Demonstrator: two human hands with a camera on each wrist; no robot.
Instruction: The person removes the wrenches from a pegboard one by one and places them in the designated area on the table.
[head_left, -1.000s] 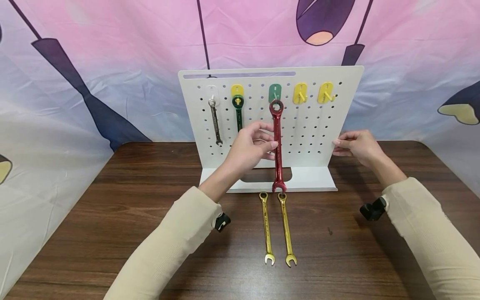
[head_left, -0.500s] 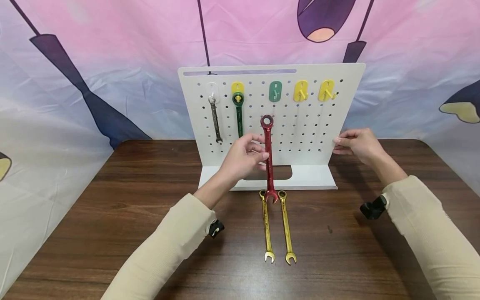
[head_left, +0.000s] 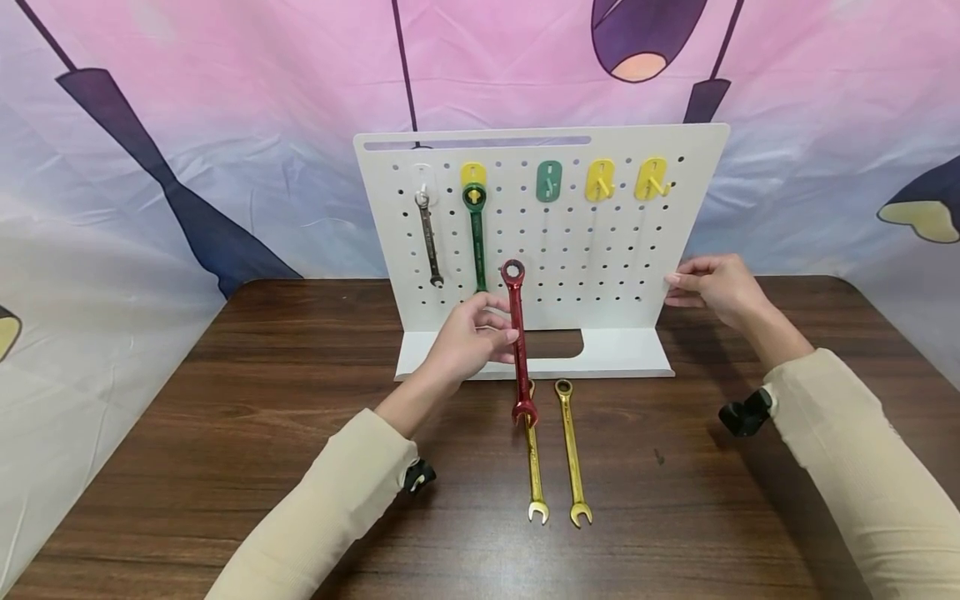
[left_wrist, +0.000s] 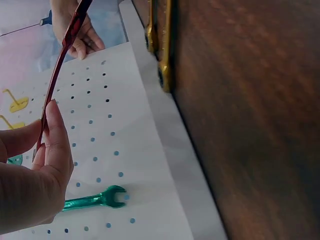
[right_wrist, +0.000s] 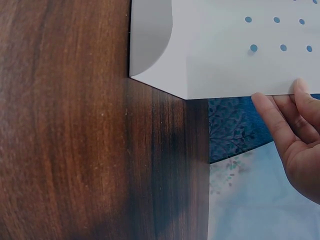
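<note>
My left hand [head_left: 467,340] pinches a red combination wrench [head_left: 519,350] by the middle of its shaft, ring end up, in front of the white pegboard [head_left: 622,250]. The wrench's open end overlaps a gold wrench [head_left: 535,475] lying on the table. A second gold wrench [head_left: 573,458] lies just to its right. At the board's right edge, my right hand [right_wrist: 300,130] grips the rim between thumb and fingers. A green wrench [head_left: 477,233] hangs from a yellow hook, and a small dark silver wrench [head_left: 430,242] hangs from a white hook. The green hook [head_left: 550,182] is bare.
Two yellow hooks, one inner [head_left: 600,181] and one outer [head_left: 651,180], project from the board's upper right. The board's base flange [head_left: 626,354] stands on the dark wooden table [head_left: 285,400]. A patterned cloth [head_left: 225,167] hangs behind.
My left hand has carried the red wrench down and to the left, away from below the green hook. The right hand stays at the board's edge.
</note>
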